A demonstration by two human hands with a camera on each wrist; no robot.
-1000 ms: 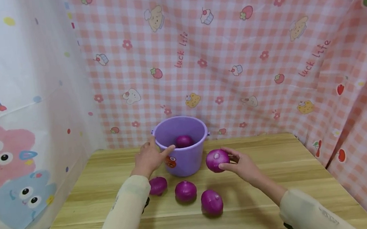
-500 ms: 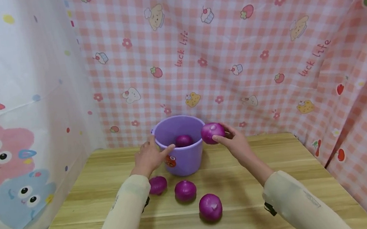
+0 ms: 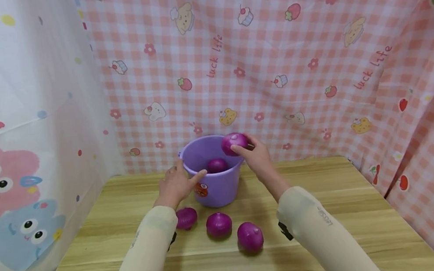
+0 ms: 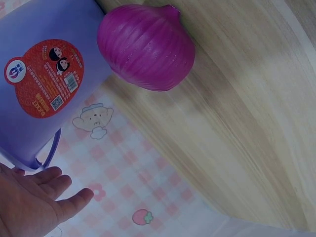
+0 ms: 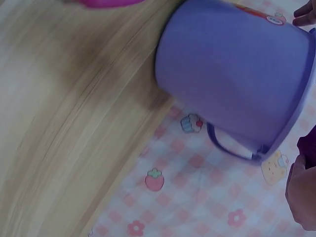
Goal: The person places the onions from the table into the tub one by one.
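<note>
A purple bucket [image 3: 222, 188] stands upright near the back of the table. My left hand [image 3: 174, 186] rests at its left rim, thumb spread along the front rim and the other fingers fairly straight at the side. My right hand [image 3: 258, 154] grips a purple onion [image 3: 234, 144] between thumb and fingers, over the bucket's right rim. Another onion [image 3: 217, 165] lies inside the bucket. In front of the bucket sit an onion [image 3: 187, 218] beside my left sleeve, a middle onion [image 3: 219, 225] and a right onion [image 3: 250, 237].
The wooden table [image 3: 327, 203] meets a pink checked cloth [image 3: 272, 59] close behind the bucket. A white patterned cloth [image 3: 61, 125] hangs at the left. The bucket's handle [image 5: 222, 145] hangs outside its rim in the right wrist view.
My right hand has raised the onion from beside the bucket and carried it left over the rim. The right onion on the table has rocked and turned. My left hand has stayed put.
</note>
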